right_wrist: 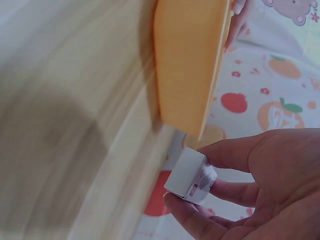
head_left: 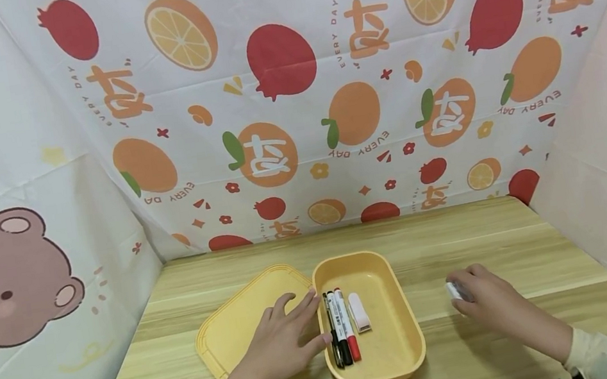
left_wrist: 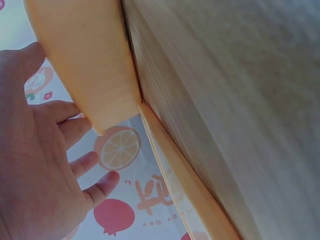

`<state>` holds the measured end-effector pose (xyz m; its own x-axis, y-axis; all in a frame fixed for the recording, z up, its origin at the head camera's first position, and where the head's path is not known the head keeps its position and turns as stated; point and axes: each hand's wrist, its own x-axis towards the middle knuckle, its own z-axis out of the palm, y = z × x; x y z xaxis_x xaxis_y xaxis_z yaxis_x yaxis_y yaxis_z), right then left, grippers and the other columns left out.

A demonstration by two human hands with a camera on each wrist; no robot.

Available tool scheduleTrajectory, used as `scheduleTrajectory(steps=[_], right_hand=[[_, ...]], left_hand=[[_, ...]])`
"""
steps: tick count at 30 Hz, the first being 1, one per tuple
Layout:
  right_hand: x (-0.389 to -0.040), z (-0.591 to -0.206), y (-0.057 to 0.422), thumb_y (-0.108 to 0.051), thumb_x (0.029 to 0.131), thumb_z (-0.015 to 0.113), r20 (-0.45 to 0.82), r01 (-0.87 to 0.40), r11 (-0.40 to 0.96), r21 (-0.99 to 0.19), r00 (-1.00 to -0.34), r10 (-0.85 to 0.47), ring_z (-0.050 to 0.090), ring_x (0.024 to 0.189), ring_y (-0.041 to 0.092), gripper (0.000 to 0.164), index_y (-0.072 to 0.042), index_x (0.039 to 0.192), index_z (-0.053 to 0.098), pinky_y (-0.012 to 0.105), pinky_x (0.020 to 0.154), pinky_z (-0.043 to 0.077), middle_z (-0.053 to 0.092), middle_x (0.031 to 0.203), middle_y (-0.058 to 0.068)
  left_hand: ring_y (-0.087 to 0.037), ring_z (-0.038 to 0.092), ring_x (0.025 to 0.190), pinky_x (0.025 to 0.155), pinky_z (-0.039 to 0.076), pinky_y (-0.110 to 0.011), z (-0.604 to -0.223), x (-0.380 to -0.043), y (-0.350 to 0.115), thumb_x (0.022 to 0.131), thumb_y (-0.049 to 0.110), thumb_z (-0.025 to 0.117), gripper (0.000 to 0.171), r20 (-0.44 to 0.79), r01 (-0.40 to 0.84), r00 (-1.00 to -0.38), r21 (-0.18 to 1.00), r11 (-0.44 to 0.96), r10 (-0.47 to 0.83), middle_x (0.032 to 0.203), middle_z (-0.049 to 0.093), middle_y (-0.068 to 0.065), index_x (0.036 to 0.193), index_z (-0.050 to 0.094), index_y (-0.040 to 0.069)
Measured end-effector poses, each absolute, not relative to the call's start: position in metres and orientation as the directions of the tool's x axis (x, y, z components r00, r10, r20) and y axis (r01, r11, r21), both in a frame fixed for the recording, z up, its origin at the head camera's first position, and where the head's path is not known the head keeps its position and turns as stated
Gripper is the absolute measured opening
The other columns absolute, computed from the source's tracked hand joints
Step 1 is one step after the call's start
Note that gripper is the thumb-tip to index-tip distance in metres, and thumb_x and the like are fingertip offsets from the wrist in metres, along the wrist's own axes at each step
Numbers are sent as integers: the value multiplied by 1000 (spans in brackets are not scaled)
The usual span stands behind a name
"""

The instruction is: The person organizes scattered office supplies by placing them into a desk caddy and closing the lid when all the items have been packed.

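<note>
A wooden table [head_left: 461, 233] stretches out before me, a yellow tub [head_left: 389, 346] near its middle and a yellow lid [head_left: 248, 317] lying flat just to the left. The left hand [head_left: 284, 344] reaches across the lid, fingers spread, thumb and fingertips at the tub's left rim, gripping nothing. Over to the right, well apart from the tub, the right hand [head_left: 490, 299] pinches a small white box [right_wrist: 192, 177] between thumb and fingers. Bare wood runs between it and the tub's right edge. Inside, a pale stapler [head_left: 358, 311] and three pens [head_left: 339, 327] leave the tub's right side free.
</note>
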<state>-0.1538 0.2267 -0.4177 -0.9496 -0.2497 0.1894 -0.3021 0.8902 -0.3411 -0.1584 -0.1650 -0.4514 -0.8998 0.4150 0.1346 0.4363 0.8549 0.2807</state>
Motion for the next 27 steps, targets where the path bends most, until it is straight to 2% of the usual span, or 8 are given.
scheduleTrajectory(steps=[10,27], right_hand=[[-158,-407,200,-17,87,78,92,-237,864,-444,-971,-220,57,78,16,38,-6,122,68,30,60,49,62,105,14],[-173,-396,150,-19,87,78,129,-291,850,-438,-957,-261,57,79,15,36,-7,120,70,30,64,49,64,108,13]], left_hand=[[-30,30,148,105,37,-54,-452,-159,-164,95,67,52,74,135,435,-900,289,853,414,162,35,13,156,40,27],[-31,31,147,106,36,-55,-452,-157,-164,95,68,51,74,137,437,-899,287,852,415,163,36,11,156,41,27]])
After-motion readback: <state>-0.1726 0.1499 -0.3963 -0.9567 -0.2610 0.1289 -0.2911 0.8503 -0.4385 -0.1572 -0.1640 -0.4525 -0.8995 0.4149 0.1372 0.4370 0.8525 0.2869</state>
